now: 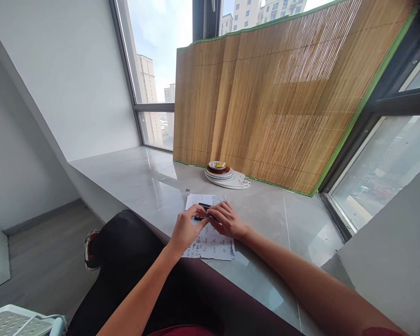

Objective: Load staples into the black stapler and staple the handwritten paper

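Observation:
My left hand and my right hand meet over a sheet of paper with handwriting, lying on the tiled ledge. Between them is a small dark object, mostly covered by the fingers; its kind cannot be made out. The fingertips of my left hand are closed on its left side. My right hand curls over its right end, thumb and fingers close together. Part of the paper is hidden under both hands.
Beyond the paper stands a stack of plates on a white oval board. A bamboo blind leans against the windows behind. The grey tiled ledge stretches left. A white plastic basket is at lower left.

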The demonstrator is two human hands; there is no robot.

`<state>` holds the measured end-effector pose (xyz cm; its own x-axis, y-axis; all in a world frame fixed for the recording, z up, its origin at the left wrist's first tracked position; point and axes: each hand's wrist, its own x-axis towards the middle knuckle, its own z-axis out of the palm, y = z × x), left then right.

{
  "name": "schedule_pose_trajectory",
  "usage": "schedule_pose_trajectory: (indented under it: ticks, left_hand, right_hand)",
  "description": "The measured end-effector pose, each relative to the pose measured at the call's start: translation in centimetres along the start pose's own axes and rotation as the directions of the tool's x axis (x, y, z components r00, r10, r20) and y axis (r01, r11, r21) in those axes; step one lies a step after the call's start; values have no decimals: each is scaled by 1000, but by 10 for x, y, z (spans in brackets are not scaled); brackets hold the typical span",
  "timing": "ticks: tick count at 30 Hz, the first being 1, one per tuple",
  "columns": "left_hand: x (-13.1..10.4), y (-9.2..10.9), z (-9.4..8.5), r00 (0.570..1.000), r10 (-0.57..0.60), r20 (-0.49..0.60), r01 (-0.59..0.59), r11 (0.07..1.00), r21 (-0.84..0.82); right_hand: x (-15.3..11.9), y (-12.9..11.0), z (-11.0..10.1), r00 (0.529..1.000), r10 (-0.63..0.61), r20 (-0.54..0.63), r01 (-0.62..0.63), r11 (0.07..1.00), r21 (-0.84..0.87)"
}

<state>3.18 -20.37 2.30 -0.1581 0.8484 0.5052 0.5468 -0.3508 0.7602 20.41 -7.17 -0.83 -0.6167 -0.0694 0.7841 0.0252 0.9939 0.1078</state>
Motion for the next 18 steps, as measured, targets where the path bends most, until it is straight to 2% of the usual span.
schedule_pose_trajectory:
  ticks: [4, 6, 7, 8, 9, 11, 12, 13, 14, 15, 18]
  left_hand:
    - [0, 1, -2, 999, 11, 32, -11, 1000, -2]
    - [1, -1, -5, 1000, 1, 19, -1, 1000, 28]
    - [2, -4, -7, 1000, -4, -2, 4, 999, 53]
    - [3, -9, -10, 1000, -5, -25, 7, 996, 86]
    - [4, -15, -12, 999, -1, -47, 7, 992, 127]
    - [7, -32, -18, 997, 10, -81, 10, 970, 242]
    - [8, -42, -21, 995, 12, -103, 22, 948, 319]
    - [9, -53, -23, 991, 4, -134, 51, 914, 403]
    - [10, -63, -26, 987, -26, -160, 98, 879, 467]
    - [11, -72, -28, 983, -70, -173, 149, 849, 506]
    - [12, -94, -33, 975, -159, -156, 218, 828, 517]
  right_hand:
    - [-2, 6, 2, 997, 71, -14, -72, 997, -2]
    - [-5, 19, 1, 976, 203, -79, -205, 979, -16]
    - [-8, 29, 0, 946, 303, -116, -308, 951, -30]
    - [-12, 40, -2, 898, 419, -136, -428, 903, -48]
    - [-17, 52, -5, 829, 546, -123, -556, 828, -72]
    - [-29, 75, -10, 630, 777, -3, -768, 622, -153]
    - [-35, 85, -11, 525, 849, 63, -827, 526, -196]
    - [-41, 93, -12, 455, 885, 103, -856, 466, -224]
    - [-46, 100, -12, 410, 903, 129, -870, 429, -242]
    - [-50, 104, -12, 395, 909, 137, -875, 417, -246]
    - [-56, 108, -8, 398, 908, 132, -877, 419, -235]
